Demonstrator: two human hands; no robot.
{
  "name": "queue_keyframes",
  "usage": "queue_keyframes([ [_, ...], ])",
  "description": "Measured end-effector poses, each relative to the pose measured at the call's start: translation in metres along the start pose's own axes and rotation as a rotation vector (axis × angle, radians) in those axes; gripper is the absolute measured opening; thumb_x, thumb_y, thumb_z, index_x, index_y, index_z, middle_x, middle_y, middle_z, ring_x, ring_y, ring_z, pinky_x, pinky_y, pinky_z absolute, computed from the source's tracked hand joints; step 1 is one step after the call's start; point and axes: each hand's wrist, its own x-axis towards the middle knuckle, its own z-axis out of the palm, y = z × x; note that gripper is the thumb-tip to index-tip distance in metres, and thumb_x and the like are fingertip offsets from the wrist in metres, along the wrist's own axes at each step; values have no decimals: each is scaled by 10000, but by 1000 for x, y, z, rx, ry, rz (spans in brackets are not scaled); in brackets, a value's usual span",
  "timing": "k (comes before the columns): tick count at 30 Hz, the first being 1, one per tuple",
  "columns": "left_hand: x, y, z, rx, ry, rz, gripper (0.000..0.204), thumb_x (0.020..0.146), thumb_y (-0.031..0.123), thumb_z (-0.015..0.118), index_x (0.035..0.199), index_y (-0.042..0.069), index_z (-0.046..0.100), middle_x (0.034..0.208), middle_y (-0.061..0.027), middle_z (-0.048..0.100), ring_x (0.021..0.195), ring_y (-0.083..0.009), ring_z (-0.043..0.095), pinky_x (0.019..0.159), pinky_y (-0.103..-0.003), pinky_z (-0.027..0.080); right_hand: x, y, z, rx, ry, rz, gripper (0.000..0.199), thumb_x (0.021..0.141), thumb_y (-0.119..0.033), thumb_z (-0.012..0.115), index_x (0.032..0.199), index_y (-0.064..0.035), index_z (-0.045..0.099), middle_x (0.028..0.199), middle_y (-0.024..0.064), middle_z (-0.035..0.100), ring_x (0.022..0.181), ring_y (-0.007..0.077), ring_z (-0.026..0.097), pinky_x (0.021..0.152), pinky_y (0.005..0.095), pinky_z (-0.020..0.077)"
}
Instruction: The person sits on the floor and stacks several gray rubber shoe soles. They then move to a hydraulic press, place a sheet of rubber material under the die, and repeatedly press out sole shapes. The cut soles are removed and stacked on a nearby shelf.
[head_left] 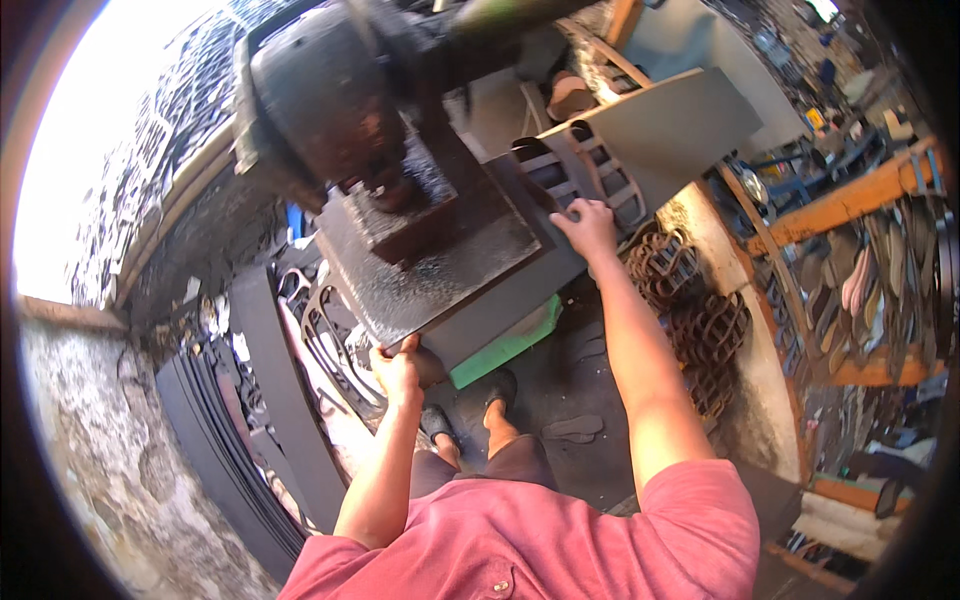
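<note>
Across the bed of a heavy dark metal press (335,110) lies a dark rubber-like sheet (490,318), partly hidden under the press's flat square plate (440,265). My left hand (396,372) is closed on the sheet's near left corner, thumb on top. My right hand (588,230) grips the sheet farther right, fingers bent over it. Beyond that hand, a lattice of dark strips with sole-shaped gaps (595,170) sticks out to the right. Under the sheet's near edge shows a green slab (510,342). How far the sheet reaches beneath the plate is hidden.
Long dark strips and cut-out offcuts (270,400) stand at my left by a rough wall (110,430). A pile of lattice scraps (690,320) lies right of my forearm. Wooden racks (850,215) hold many sole-shaped pieces. Sole pieces (574,428) lie on the floor.
</note>
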Motion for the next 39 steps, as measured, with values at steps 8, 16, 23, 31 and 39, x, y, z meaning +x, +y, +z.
queue_keyframes([
  [8, 14, 9, -76, -308, -259, -187, 521, 978, 366, 727, 1344, 33, 561, 1287, -76, 591, 1151, -205, 568, 886, -385, 520, -196, -171, -90, 603, -200, -104, 388, 871, -278, 795, 1127, -36, 633, 1108, 133, 643, 1087, 317, 611, 978, 443, 475],
  [16, 84, -28, -87, -451, -523, -193, 474, 983, 145, 716, 1379, -65, 562, 1265, -149, 647, 1052, -288, 685, 833, -456, 627, -292, -268, 62, 296, -219, -331, 343, 857, -327, 802, 994, -34, 687, 1272, 278, 636, 1186, 438, 575, 1011, 487, 487],
  [23, 75, -23, -85, -570, -577, -184, 433, 1026, 159, 652, 1396, -49, 568, 1278, -130, 687, 1102, -219, 686, 940, -375, 597, -285, -251, 101, -42, -11, -435, 402, 826, -322, 808, 1059, -45, 634, 1305, 291, 596, 1151, 432, 570, 1021, 499, 478],
  [31, 54, 2, -99, -489, -580, -28, 726, 962, 169, 753, 1544, -69, 390, 1571, -166, 472, 1288, -222, 603, 969, -359, 584, -309, -204, 68, 0, -188, -400, 958, 724, -343, 921, 1456, 21, 422, 1498, 244, 463, 1412, 448, 396, 1182, 529, 369],
  [39, 49, 3, -100, -571, -627, 17, 713, 981, 196, 731, 1566, -21, 385, 1495, -162, 550, 1204, -218, 656, 987, -362, 577, -306, -190, 66, 2, -203, -436, 837, 734, -278, 904, 1396, 58, 517, 1474, 187, 521, 1433, 385, 429, 1186, 465, 400],
])
